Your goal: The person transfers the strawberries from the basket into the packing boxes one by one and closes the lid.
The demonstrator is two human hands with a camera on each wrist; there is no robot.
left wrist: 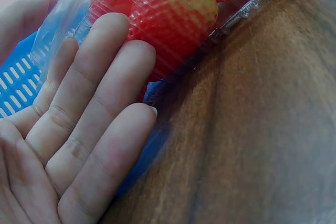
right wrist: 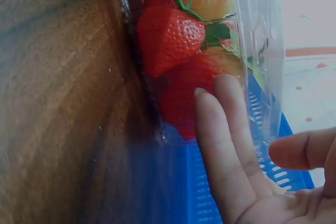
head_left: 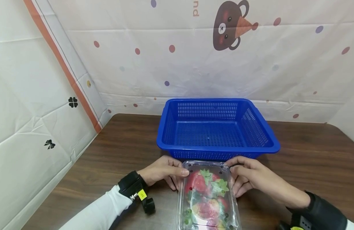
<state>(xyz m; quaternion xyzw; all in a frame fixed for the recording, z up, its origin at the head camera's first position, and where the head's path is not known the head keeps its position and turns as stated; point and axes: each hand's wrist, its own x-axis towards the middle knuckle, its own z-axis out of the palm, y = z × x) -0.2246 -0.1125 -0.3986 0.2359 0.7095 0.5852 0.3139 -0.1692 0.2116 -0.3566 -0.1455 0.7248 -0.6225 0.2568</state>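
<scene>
A clear plastic clamshell box (head_left: 204, 164) of strawberries (head_left: 208, 209) lies on the table, its lid down and dotted with small holes. Red and yellowish strawberries (left wrist: 173, 19) with green leaves show through the walls. My left hand (head_left: 166, 171) is at the box's far left corner, thumb over the lid's edge. Its fingers (left wrist: 110, 93) lie fairly straight along the side wall. At the far right corner is my right hand (head_left: 249, 174), the index finger reaching along the lid's edge. Two of its fingers (right wrist: 220, 135) extend against the side wall, with the thumb held apart from them.
Just beyond the box stands a blue perforated basket (head_left: 218, 149) with no contents showing. The brown wooden table (head_left: 131, 140) ends at a white patterned sheet (head_left: 131, 70) behind it. Another sheet (head_left: 30, 108) hangs along the left side. Both wrists carry black straps.
</scene>
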